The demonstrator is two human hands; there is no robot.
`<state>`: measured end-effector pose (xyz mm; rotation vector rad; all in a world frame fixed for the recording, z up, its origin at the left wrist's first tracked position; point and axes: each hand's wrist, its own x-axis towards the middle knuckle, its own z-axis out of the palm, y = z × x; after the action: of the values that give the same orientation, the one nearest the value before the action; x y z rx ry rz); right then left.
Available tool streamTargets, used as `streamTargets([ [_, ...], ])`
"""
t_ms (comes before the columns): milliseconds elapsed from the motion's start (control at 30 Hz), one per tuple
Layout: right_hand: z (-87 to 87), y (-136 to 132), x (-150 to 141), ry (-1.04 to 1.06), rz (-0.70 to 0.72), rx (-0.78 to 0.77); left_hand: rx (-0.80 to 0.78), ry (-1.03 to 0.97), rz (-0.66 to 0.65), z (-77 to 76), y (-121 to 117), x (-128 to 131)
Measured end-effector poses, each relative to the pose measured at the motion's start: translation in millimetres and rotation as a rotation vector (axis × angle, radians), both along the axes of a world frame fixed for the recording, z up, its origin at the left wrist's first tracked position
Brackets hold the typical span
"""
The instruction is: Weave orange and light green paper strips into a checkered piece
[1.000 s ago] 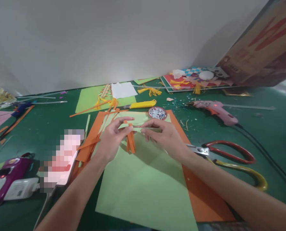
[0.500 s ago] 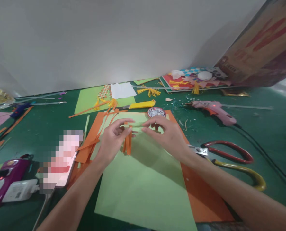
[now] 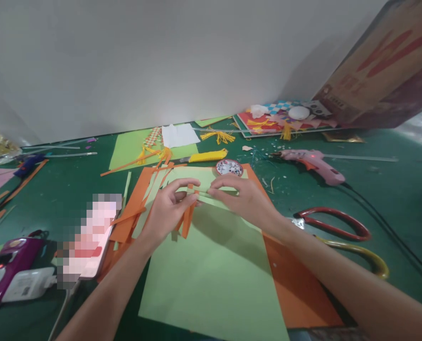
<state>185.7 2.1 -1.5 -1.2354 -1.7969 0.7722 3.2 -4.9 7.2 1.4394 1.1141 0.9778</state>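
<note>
Change, strips: orange paper strips [image 3: 187, 221] now slant, lower ends toward the left forearm; half a second ago they hung nearly straight down. Green paper strip [image 3: 203, 192] looks thinner, more edge-on than before.
Change, scissors: blades now hidden behind the right forearm; pivot and handles [image 3: 339, 225] show.
Left hand [image 3: 168, 204]: thumb and fingers closed on the orange strips, palm side facing inward, forearm rising from lower left.
Right hand [image 3: 242, 196]: thumb and index finger pinch the far end of the green strip; forearm comes in from lower right.
Strips, place: between both hands, above light green sheet [image 3: 211, 274], which lies over orange sheet [image 3: 298, 286].
Writing: red characters on paper bag [image 3: 381, 76], too blurred to read; phone [image 3: 96, 263] screen pixelated.
Worktop [image 3: 360, 189]: green; yellow utility knife [image 3: 208, 156] and round dish [image 3: 229, 167] beyond the hands, pink glue gun [image 3: 314, 163] at right.
</note>
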Motion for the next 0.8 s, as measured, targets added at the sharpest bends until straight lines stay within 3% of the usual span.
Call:
streamTargets([
  [467, 12.9, 1.1, 2.8, 0.044, 0.127, -0.274, -0.018, -0.004, 0.035, 3.4, -2.4, 3.0],
  [800, 9.8, -0.8, 0.9, 0.036, -0.012, -0.237, -0.064, 0.001, 0.069, -2.7, -0.1, 3.0],
])
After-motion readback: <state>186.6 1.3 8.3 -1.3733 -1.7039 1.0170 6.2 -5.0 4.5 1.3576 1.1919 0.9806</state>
